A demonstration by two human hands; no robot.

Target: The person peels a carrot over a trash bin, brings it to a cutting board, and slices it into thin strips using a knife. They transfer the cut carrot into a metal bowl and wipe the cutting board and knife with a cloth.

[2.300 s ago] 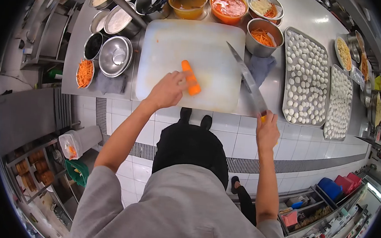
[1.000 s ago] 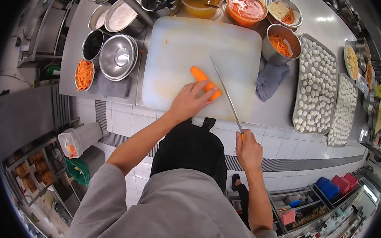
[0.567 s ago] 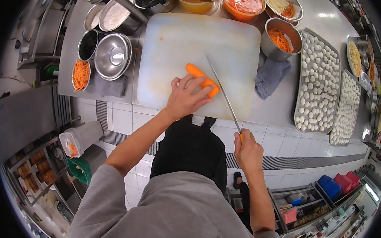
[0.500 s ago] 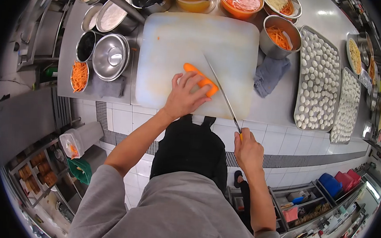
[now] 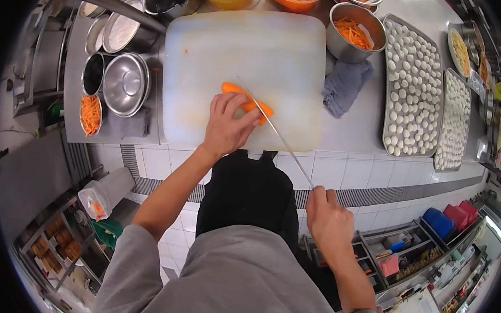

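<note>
A peeled orange carrot (image 5: 231, 89) lies slantwise on the white cutting board (image 5: 246, 44), near its front edge. My left hand (image 5: 227, 122) is closed over the carrot, its fingers pressed along the near side. In my right hand (image 5: 329, 221), off the front of the counter, is the handle of a long kitchen knife (image 5: 288, 148). The thin blade reaches up and left and crosses the carrot toward its right end. Whether the edge has gone into the carrot I cannot tell. My right fingers hide the knife's handle.
Right of the board stand a metal pot (image 5: 352, 39) of carrot strips and a grey cloth (image 5: 346, 85). Farther right, a tray (image 5: 387, 96) holds many small white balls. Metal bowls (image 5: 124, 83) and a container of shredded carrot (image 5: 91, 114) stand left.
My right hand has drawn back toward me, and the knife blade has come left over the carrot. My left hand stays on the carrot. The whole view has shifted a little.
</note>
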